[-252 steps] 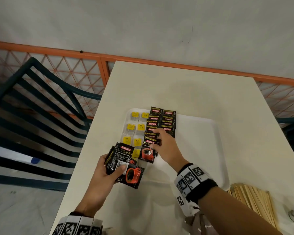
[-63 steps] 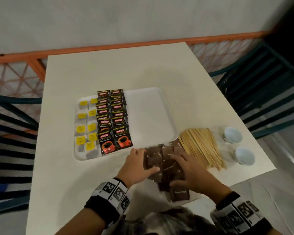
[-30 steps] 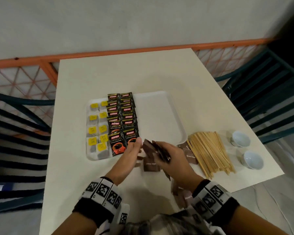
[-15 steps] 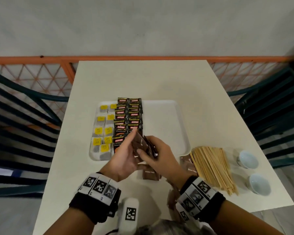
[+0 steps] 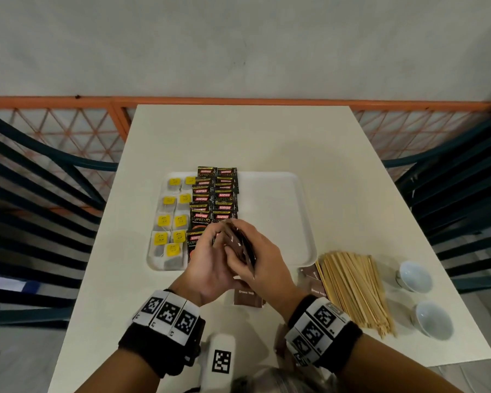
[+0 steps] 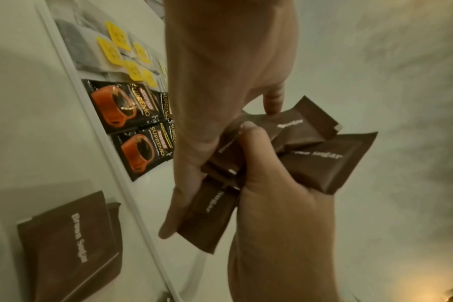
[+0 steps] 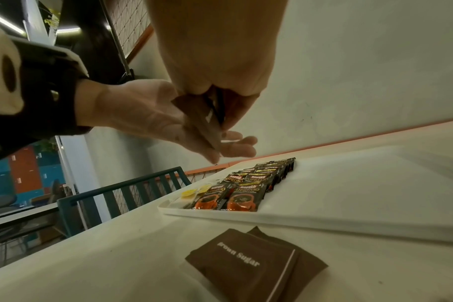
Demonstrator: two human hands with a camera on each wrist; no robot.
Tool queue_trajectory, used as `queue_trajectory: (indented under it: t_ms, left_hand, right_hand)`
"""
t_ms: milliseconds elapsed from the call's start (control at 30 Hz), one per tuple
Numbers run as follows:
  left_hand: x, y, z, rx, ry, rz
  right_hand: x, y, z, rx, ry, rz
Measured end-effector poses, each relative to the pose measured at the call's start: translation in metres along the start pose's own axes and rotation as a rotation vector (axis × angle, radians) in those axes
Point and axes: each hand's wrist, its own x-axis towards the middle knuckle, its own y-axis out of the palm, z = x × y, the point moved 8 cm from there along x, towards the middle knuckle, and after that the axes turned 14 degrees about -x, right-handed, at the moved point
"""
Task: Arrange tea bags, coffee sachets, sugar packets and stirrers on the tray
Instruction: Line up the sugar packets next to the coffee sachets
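A white tray (image 5: pixel 270 219) holds tea bags (image 5: pixel 170 222) with yellow tags on its left and two columns of black coffee sachets (image 5: pixel 216 194) beside them. Its right half is bare. My right hand (image 5: pixel 264 256) grips a stack of brown sugar packets (image 5: pixel 240 245) (image 6: pixel 321 161) above the tray's near edge. My left hand (image 5: pixel 207 262) lies flat against the stack's left side with straight fingers (image 7: pixel 236 143). More brown sugar packets (image 5: pixel 247 298) (image 7: pixel 253 263) lie on the table under my hands. Wooden stirrers (image 5: pixel 352 287) lie in a pile right of the tray.
Two small white cups (image 5: pixel 415 276) stand near the table's right edge, beyond the stirrers. A few sugar packets (image 5: pixel 312 279) poke out from under the stirrers. Dark green chairs (image 5: pixel 40 194) flank the table, and an orange railing (image 5: pixel 238 100) runs behind it.
My hands gathered the sugar packets off the table and lifted the stack up over the tray's near edge. The head view swung back to centre on the tray.
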Motion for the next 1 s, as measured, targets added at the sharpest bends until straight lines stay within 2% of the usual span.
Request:
queue_trajectory:
  t_ms: [200, 300, 400, 567, 700, 867, 1000]
  left_hand:
    - [0.0, -0.004, 0.009, -0.081, -0.067, -0.032]
    - [-0.003, 0.0, 0.006, -0.095, -0.101, 0.022]
    - [-0.005, 0.001, -0.006, -0.033, -0.054, 0.019]
    - [-0.004, -0.002, -0.019, -0.043, 0.088, -0.059]
    - [-0.005, 0.003, -0.013, -0.088, 0.083, -0.058]
    - [-0.003, -0.002, -0.015, -0.137, 0.115, -0.094]
    - [-0.002, 0.001, -0.013, -0.176, 0.098, -0.086]
  right_hand:
    - [0.006, -0.016, 0.008, 0.145, -0.046, -0.107]
    - [0.011, -0.019, 0.011, 0.09, -0.075, -0.097]
    - [0.011, -0.018, 0.011, 0.022, -0.097, -0.068]
    - [0.008, -0.007, 0.011, 0.102, -0.095, 0.016]
    - [0.007, -0.004, 0.008, 0.16, -0.067, -0.004]
    - [0.009, -0.009, -0.004, 0.239, 0.109, -0.091]
    - [0.009, -0.007, 0.004, 0.253, 0.049, -0.081]
